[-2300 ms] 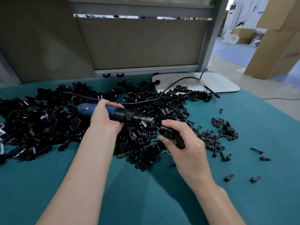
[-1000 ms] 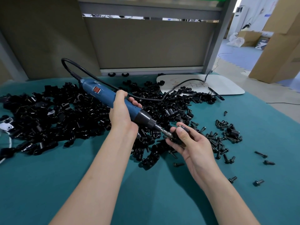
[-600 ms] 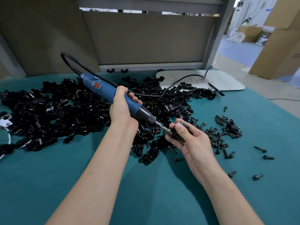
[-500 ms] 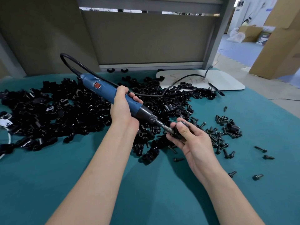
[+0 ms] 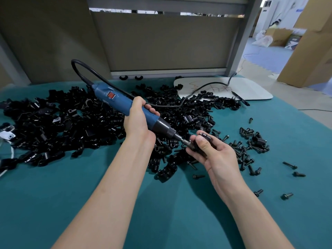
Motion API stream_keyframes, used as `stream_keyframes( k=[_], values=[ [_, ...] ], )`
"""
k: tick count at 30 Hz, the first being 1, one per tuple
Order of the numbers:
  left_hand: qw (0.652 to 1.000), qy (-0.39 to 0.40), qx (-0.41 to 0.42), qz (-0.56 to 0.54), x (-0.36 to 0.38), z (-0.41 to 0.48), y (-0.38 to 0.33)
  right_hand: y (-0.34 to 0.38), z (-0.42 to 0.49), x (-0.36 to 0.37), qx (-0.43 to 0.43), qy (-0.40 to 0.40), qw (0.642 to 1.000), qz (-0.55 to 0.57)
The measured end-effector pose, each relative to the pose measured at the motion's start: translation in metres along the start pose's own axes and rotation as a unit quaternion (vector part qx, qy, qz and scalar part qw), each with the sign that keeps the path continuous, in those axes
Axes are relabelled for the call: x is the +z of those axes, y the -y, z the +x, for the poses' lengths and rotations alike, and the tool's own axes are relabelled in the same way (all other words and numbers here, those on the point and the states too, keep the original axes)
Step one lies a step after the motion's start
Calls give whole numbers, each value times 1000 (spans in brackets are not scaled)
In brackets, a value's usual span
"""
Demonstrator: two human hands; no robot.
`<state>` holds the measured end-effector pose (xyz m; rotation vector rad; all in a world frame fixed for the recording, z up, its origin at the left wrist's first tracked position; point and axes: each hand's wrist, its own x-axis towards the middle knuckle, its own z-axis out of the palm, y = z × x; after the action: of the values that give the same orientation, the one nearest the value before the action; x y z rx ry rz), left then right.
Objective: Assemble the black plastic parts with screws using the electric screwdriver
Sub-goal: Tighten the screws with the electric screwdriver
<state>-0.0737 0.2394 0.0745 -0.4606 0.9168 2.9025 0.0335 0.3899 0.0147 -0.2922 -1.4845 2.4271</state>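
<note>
The teal tabletop (image 5: 53, 203) carries a wide pile of black plastic parts (image 5: 71, 126), spread from its left edge across the middle and toward the far edge. A white board (image 5: 255, 88) lies at the far right corner. The blue electric screwdriver (image 5: 124, 105) slants above the pile, with its cord (image 5: 77, 67) looping behind. The left hand (image 5: 138, 123) is wrapped round its barrel. The right hand (image 5: 217, 157) pinches a small black part (image 5: 206, 137) between thumb and fingers, and the bit tip meets that part. Screws (image 5: 249, 146) lie scattered toward the right edge.
</note>
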Motion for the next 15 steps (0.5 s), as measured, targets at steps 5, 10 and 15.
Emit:
stream_keyframes(
  k=[5,10,15],
  values=[
    [1000,-19,-2,2,-5,1,4,-1,-1,0,-13,-1,999,-36],
    [1000,-9,-1,-4,-1,0,1,-2,1,-1,-4,1,1000,-27],
    [994,-95,17,55,-4,1,2,-4,-1,3,-34,-1,996,-84]
  ],
)
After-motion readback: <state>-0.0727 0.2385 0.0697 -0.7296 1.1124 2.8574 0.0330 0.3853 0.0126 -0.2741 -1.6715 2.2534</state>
